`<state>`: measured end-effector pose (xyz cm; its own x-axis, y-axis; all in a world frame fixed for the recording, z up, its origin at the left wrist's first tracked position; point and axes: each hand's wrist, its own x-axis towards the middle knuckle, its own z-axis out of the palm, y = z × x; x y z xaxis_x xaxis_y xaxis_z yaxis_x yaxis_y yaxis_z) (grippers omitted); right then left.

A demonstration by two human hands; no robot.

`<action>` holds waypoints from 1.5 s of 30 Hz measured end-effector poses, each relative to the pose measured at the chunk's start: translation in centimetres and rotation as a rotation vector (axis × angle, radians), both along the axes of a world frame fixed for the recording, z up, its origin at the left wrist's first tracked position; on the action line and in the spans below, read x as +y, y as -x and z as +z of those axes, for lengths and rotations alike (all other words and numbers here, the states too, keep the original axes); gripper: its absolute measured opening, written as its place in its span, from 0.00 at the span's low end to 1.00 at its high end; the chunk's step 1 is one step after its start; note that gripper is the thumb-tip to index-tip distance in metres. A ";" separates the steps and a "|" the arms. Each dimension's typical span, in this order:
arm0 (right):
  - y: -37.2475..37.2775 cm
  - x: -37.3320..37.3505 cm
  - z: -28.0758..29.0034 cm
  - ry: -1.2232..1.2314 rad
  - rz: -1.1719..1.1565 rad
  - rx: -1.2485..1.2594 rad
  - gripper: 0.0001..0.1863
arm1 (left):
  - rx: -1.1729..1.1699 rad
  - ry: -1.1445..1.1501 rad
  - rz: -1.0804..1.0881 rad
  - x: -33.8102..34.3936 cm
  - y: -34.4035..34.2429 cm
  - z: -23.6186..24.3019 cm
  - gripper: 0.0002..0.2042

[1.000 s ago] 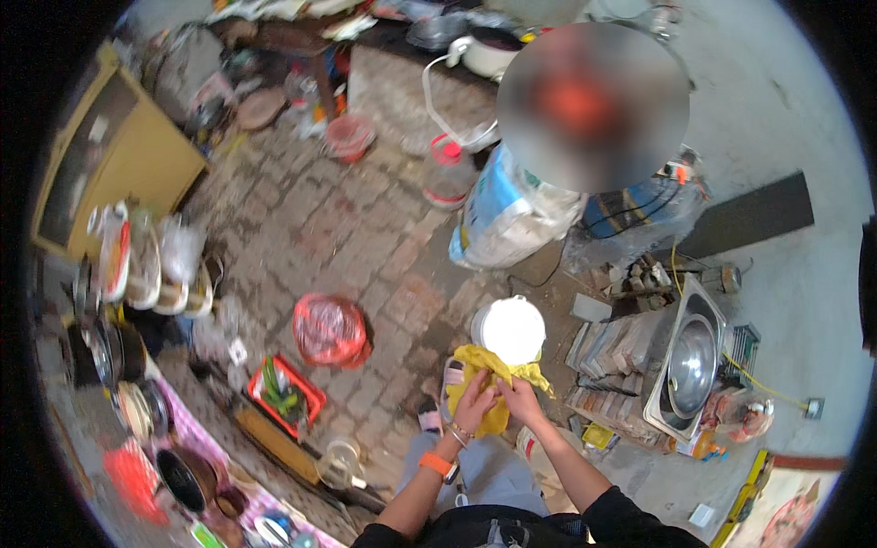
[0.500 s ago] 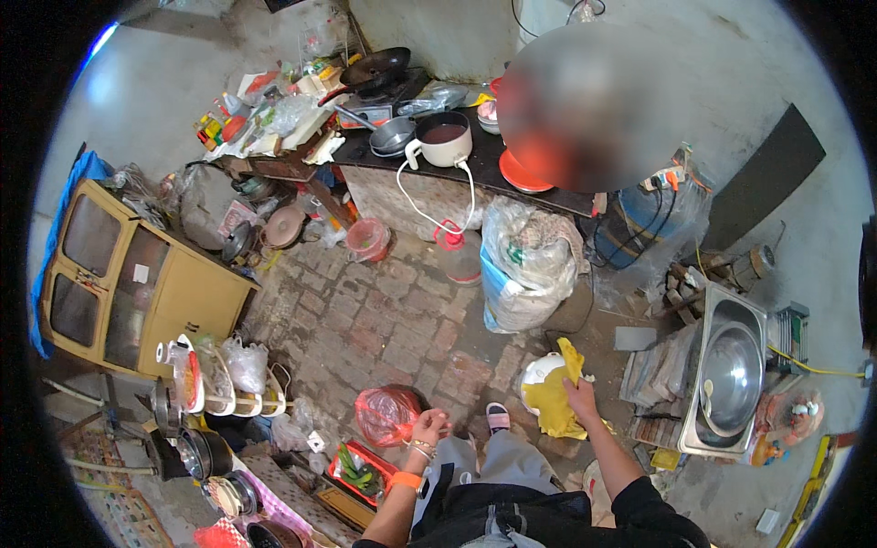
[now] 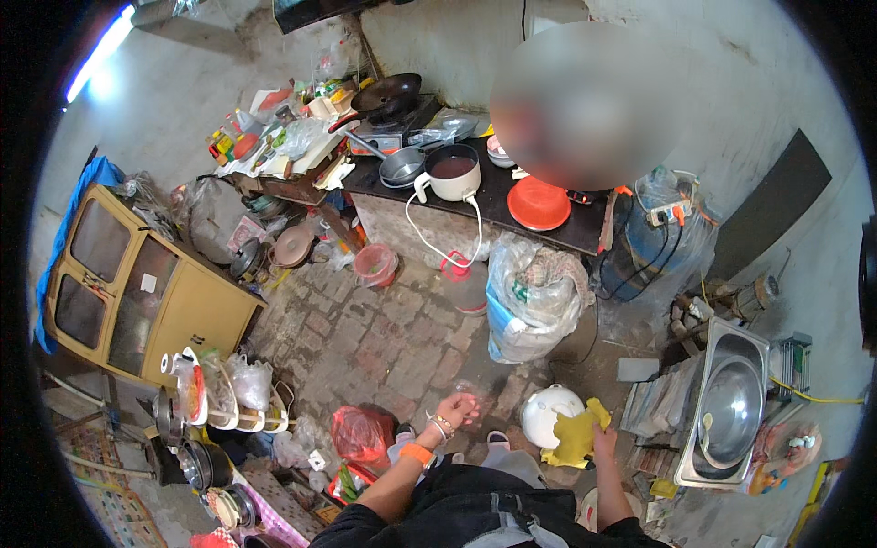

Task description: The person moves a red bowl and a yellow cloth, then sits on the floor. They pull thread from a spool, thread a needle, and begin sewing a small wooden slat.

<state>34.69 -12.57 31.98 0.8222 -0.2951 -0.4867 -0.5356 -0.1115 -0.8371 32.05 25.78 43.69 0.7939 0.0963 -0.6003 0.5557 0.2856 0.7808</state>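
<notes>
My right hand (image 3: 604, 444) is closed on a yellow cloth (image 3: 575, 433) with a ragged outline, at the lower right. The cloth hangs beside and over the edge of a round white object (image 3: 549, 409), perhaps a lidded pot, low near the floor. My left hand (image 3: 456, 411) is in front of my body with its fingers loosely bent and somewhat apart, nothing visible in it. An orange band and bracelets sit on that wrist. A red plastic bag (image 3: 364, 436) stands to its left.
A black counter ahead carries a white corded pot (image 3: 452, 172), a steel saucepan (image 3: 400, 167) and a red basin (image 3: 539, 203). Below stands a stuffed sack (image 3: 533, 301). A steel sink (image 3: 726, 402) is at right, a yellow cabinet (image 3: 151, 283) at left, a white rack (image 3: 224, 393) nearer.
My view has tilted up. My left hand has moved right, its fingers loosening. My right hand has shifted right with the yellow cloth, uncovering more of the white object.
</notes>
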 end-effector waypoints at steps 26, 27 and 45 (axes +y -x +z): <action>-1.3 14.8 9.1 0.270 -0.806 0.102 0.12 | -0.126 0.034 -0.009 27.5 -30.6 -6.6 0.06; 0.2 14.1 8.5 0.213 -0.795 0.079 0.12 | -0.153 0.024 0.001 27.0 -31.6 -6.4 0.06; 7.1 12.4 9.3 0.081 -1.116 0.158 0.09 | -0.477 -0.009 -0.125 16.7 -48.3 7.1 0.13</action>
